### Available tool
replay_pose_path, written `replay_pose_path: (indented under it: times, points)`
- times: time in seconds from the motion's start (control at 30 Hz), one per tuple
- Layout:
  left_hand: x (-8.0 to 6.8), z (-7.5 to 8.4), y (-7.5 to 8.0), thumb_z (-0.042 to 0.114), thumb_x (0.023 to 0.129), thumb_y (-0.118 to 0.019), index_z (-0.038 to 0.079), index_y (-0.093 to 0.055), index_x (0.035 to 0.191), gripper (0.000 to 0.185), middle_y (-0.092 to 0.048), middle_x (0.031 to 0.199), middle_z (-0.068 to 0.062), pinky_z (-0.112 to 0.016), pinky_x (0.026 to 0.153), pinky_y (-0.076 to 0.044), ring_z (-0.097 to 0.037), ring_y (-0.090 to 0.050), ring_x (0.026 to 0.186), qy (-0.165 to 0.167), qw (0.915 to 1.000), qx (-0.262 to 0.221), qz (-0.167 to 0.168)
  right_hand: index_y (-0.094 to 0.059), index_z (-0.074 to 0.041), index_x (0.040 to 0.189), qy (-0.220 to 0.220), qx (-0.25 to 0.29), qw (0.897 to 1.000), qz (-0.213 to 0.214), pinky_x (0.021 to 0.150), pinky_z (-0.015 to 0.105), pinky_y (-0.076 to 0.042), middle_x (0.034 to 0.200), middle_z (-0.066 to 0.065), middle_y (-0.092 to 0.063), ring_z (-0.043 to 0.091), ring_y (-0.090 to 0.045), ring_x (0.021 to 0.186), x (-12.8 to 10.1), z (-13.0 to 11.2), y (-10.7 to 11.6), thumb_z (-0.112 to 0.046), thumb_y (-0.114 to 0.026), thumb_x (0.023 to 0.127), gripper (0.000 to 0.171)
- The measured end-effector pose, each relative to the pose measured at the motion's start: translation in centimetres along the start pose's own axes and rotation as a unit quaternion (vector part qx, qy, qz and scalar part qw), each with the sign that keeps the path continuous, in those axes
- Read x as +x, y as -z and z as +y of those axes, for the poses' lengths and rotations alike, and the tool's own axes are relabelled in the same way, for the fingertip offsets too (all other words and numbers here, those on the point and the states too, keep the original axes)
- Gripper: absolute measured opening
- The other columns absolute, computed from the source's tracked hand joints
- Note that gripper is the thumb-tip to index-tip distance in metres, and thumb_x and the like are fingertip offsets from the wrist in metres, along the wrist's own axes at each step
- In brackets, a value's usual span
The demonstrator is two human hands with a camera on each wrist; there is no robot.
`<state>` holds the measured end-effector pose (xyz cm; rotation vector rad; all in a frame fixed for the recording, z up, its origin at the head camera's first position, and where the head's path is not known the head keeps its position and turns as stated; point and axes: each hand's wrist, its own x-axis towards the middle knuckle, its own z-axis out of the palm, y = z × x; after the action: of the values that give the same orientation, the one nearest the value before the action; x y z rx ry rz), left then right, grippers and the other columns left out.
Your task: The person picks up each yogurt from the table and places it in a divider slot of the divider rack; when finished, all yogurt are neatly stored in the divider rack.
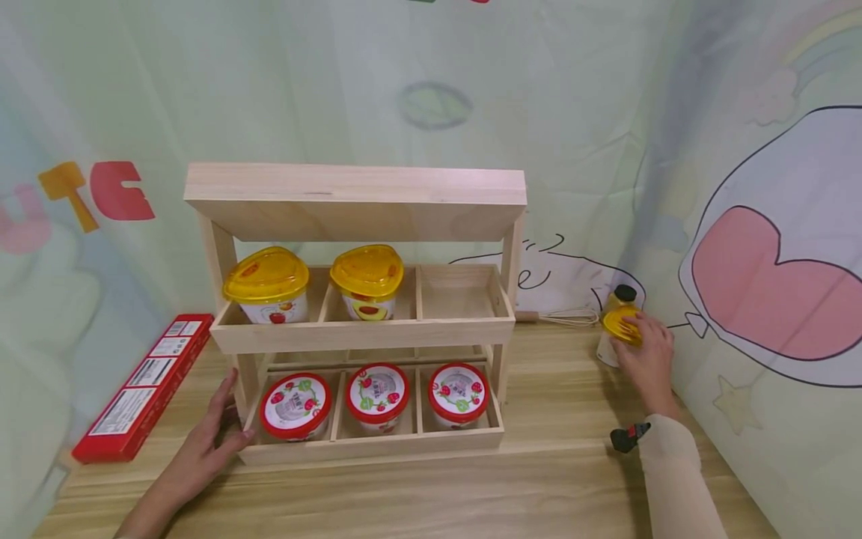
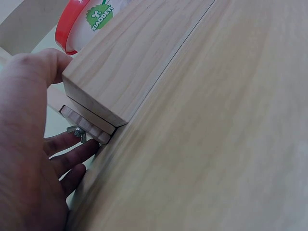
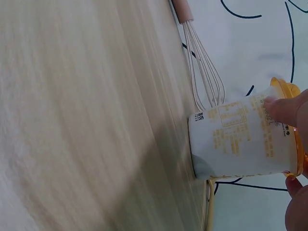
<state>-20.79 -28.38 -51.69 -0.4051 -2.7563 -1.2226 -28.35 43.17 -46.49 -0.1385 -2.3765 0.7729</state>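
Observation:
A two-tier wooden rack stands on the table. Its upper shelf holds two yellow-lidded cups in the left and middle compartments, and the right compartment is bare. Three red-lidded cups fill the lower shelf. My left hand rests against the rack's lower left corner, thumb on the front board, fingers straight along the side. My right hand grips a third yellow-lidded cup standing on the table at the right. Its fingers curl over the rim of that cup.
A wire whisk lies behind the cup by the backdrop, and a dark-capped bottle stands just behind it. A long red box lies left of the rack. The cartoon backdrop closes off the back and right.

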Motion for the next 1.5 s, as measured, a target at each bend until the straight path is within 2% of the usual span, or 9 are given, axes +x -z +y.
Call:
replay_pose_path:
  times: [0.27,0.43,0.63,0.97,1.17,1.27,1.37,1.4,1.5]
  points:
    - [0.1,0.0,0.0,0.021,0.100,-0.071,0.032,0.008,0.174,0.108,-0.039,0.160,-0.034,-0.076,0.100,-0.049,-0.058,-0.052,0.132,0.002,0.9998,0.018,0.005,-0.064,0.010,0.132,-0.002,-0.004,1.000,0.018,0.124,0.066,-0.024,0.151,0.037,-0.054,0.053,-0.042,0.143,0.2,-0.5,0.0,-0.002,-0.075,0.096,0.040]
    - [0.0,-0.1,-0.1,0.019,0.100,-0.070,0.031,0.009,0.174,0.108,-0.037,0.160,-0.036,-0.085,0.098,-0.042,-0.060,-0.051,0.131,0.000,1.0000,0.005,0.006,-0.065,0.011,0.130,0.003,0.000,1.000,0.022,0.123,0.066,-0.025,0.150,0.036,-0.056,0.052,-0.044,0.142,0.1,-1.2,0.5,-0.002,-0.075,0.096,0.038]
    - [0.0,0.0,-0.1,0.019,0.100,-0.070,0.030,0.008,0.174,0.108,-0.038,0.160,-0.036,-0.085,0.099,-0.042,-0.060,-0.051,0.130,0.000,0.9999,0.010,0.008,-0.067,0.010,0.127,0.039,0.010,0.998,0.057,0.120,0.067,-0.028,0.147,0.036,-0.059,0.052,-0.048,0.138,0.3,-2.0,0.9,-0.001,-0.078,0.094,0.037]
    - [0.1,-0.1,0.1,0.023,0.101,-0.069,0.034,0.010,0.173,0.107,-0.035,0.161,-0.035,-0.083,0.100,-0.043,-0.060,-0.049,0.135,0.013,0.9999,0.007,-0.006,-0.069,0.008,0.129,0.068,0.032,0.993,0.088,0.113,0.068,-0.033,0.146,0.032,-0.061,0.052,-0.048,0.136,1.1,-4.9,2.1,-0.004,-0.080,0.094,0.038]
    - [0.1,-0.1,0.2,0.026,0.102,-0.069,0.036,0.010,0.173,0.106,-0.033,0.164,-0.036,-0.081,0.103,-0.043,-0.061,-0.046,0.137,0.018,0.9997,0.009,-0.013,-0.070,0.005,0.129,0.081,0.049,0.991,0.095,0.115,0.070,-0.031,0.148,0.028,-0.061,0.051,-0.047,0.140,1.2,-6.8,3.0,-0.004,-0.080,0.093,0.038]
    - [0.1,-0.3,0.2,0.025,0.102,-0.069,0.036,0.009,0.173,0.106,-0.035,0.165,-0.034,-0.048,0.115,-0.047,-0.059,-0.048,0.137,0.015,0.9998,0.014,-0.009,-0.071,0.004,0.128,0.094,0.057,0.989,0.102,0.116,0.069,-0.032,0.148,0.027,-0.062,0.050,-0.047,0.140,1.2,-7.7,3.5,-0.004,-0.081,0.092,0.038]
    - [0.0,-0.5,0.2,0.021,0.101,-0.070,0.034,0.006,0.174,0.106,-0.036,0.164,-0.035,-0.013,0.108,-0.035,-0.059,-0.048,0.135,0.001,1.0000,0.005,0.000,-0.072,0.004,0.128,0.109,0.063,0.986,0.113,0.118,0.066,-0.034,0.147,0.026,-0.064,0.049,-0.050,0.140,1.2,-8.6,4.1,-0.005,-0.082,0.092,0.038]
    - [0.0,-0.5,0.1,0.021,0.101,-0.070,0.033,0.006,0.174,0.105,-0.037,0.163,-0.034,-0.006,0.101,-0.029,-0.058,-0.049,0.134,0.000,1.0000,0.009,0.003,-0.072,0.004,0.128,0.113,0.066,0.985,0.117,0.119,0.065,-0.034,0.147,0.025,-0.064,0.049,-0.050,0.140,1.2,-9.0,4.3,-0.005,-0.082,0.092,0.039]
    - [0.0,-0.6,0.0,0.020,0.101,-0.070,0.033,0.004,0.174,0.105,-0.039,0.162,-0.034,-0.002,0.097,-0.026,-0.054,-0.051,0.132,-0.006,0.9999,0.010,0.009,-0.072,0.004,0.129,0.127,0.076,0.981,0.127,0.123,0.062,-0.034,0.146,0.024,-0.066,0.048,-0.051,0.142,1.3,-10.1,4.9,-0.005,-0.083,0.092,0.039]
